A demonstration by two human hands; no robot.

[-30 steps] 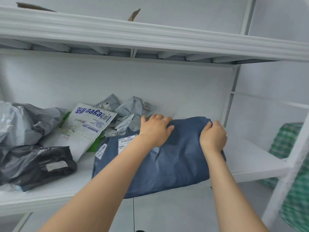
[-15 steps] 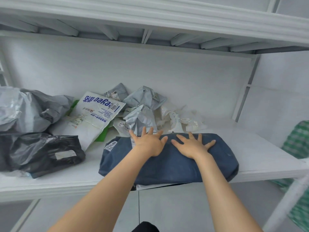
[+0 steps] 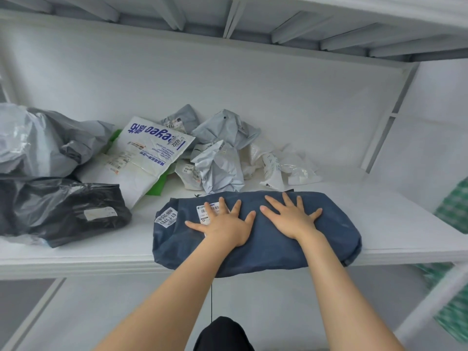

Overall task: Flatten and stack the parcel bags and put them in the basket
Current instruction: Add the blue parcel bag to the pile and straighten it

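Presses blue parcel bag flat at front edge of shelf with left hand and right hand side by side, palms down, fingers splayed apart, gripping nothing, forearms stretched forward.

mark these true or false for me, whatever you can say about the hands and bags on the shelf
1. The left hand and right hand lie flat on the dark blue bag. True.
2. The dark blue bag sits wholly on the shelf. False: its near edge hangs over the shelf's front edge.
3. A black bag lies left of the dark blue bag. True.
4. The right hand grips a crumpled grey bag. False: it presses the dark blue bag, fingers spread.
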